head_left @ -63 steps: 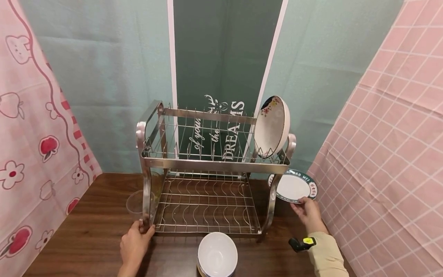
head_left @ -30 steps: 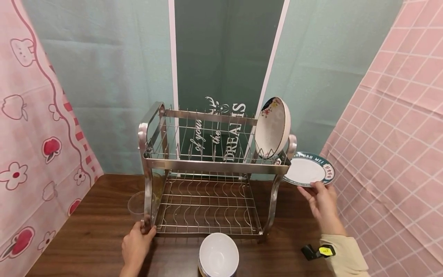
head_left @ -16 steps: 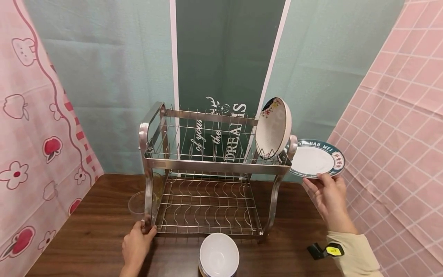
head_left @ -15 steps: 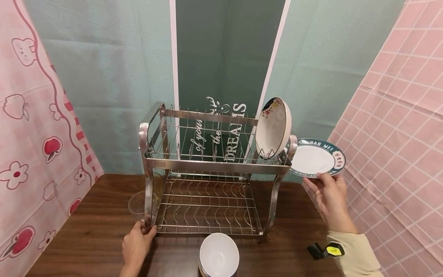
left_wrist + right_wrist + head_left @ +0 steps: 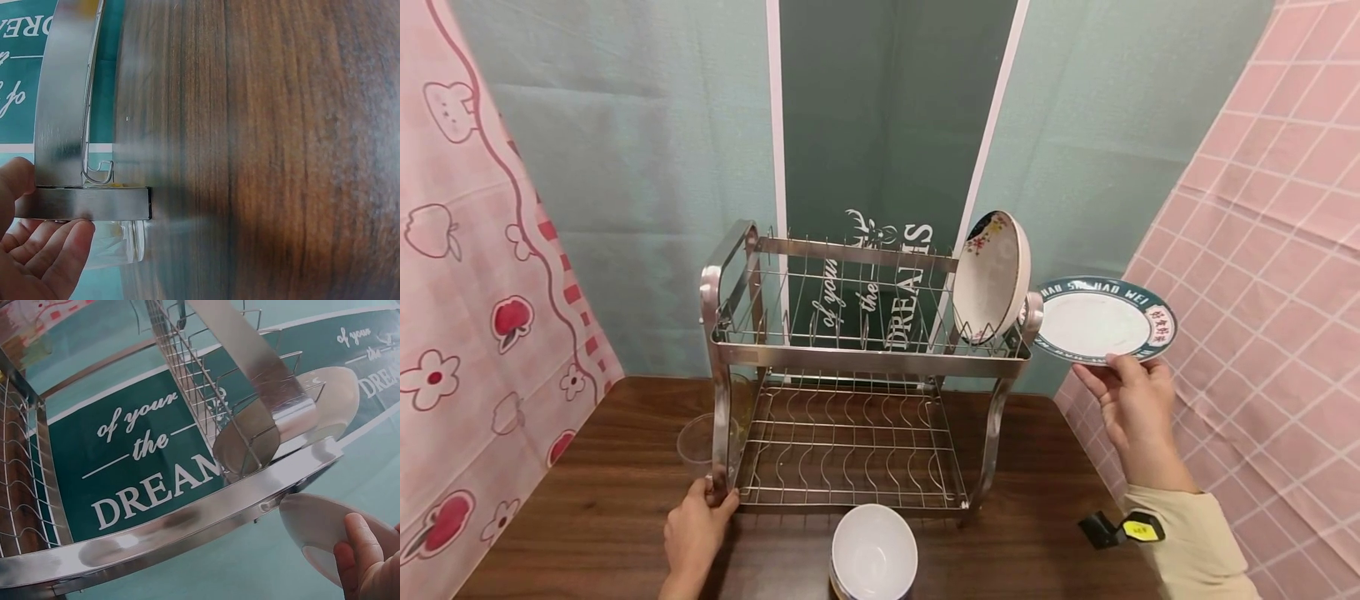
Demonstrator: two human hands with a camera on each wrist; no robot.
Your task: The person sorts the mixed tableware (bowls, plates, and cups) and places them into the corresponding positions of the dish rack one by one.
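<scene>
A two-tier metal dish rack (image 5: 872, 360) stands on the wooden table. My left hand (image 5: 694, 533) grips its front left leg near the base; in the left wrist view the thumb and fingers (image 5: 59, 253) lie on either side of the metal bar. Raised at the rack's right, a white oval plate (image 5: 1093, 323) with a green lettered rim is pinched at its near edge by my right hand (image 5: 1138, 404). The right wrist view shows the plate's underside (image 5: 325, 528) close to the rack's frame. A flowered bowl (image 5: 990, 279) leans on edge in the upper tier's right end.
A white bowl (image 5: 874, 552) sits on the table (image 5: 587, 500) in front of the rack. Behind the rack's left leg is a clear cup (image 5: 696, 437). Pink cloth walls (image 5: 1262, 275) flank the table, with a green curtain (image 5: 625, 167) at the back.
My right hand has lifted the plate from low beside the rack, moving it up and to the right, about level with the upper tier. The left hand keeps its grip on the leg.
</scene>
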